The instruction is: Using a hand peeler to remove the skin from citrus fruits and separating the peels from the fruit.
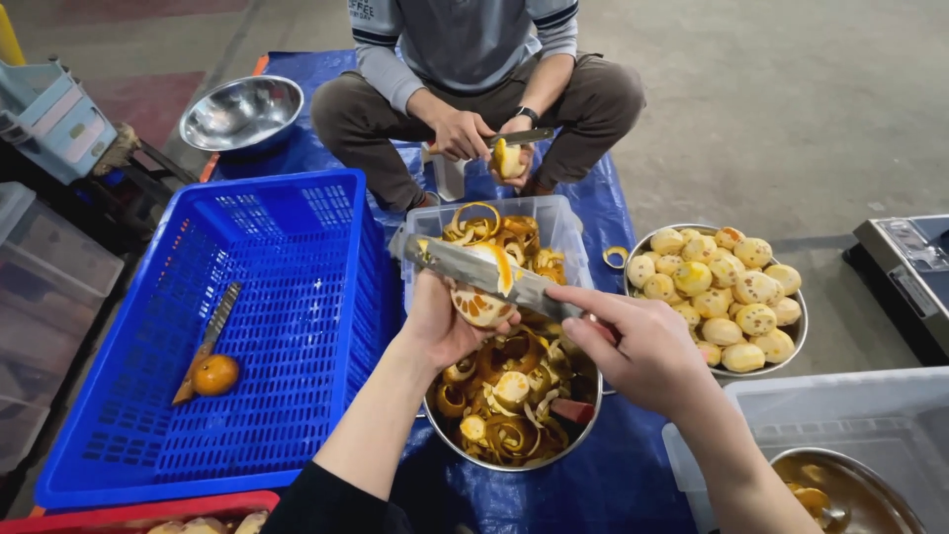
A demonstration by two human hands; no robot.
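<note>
My left hand grips a partly peeled orange over a steel bowl of orange peels. My right hand holds a broad knife whose blade lies across the top of the fruit, with a strip of peel curling off it. Behind the bowl stands a clear plastic tub that also holds peel curls. To the right, a steel bowl is piled with peeled fruit.
A person sits cross-legged opposite, cutting a fruit with a knife. A blue crate at left holds one orange and a knife. An empty steel bowl sits at the back left. Clear tubs stand at the right and left edges.
</note>
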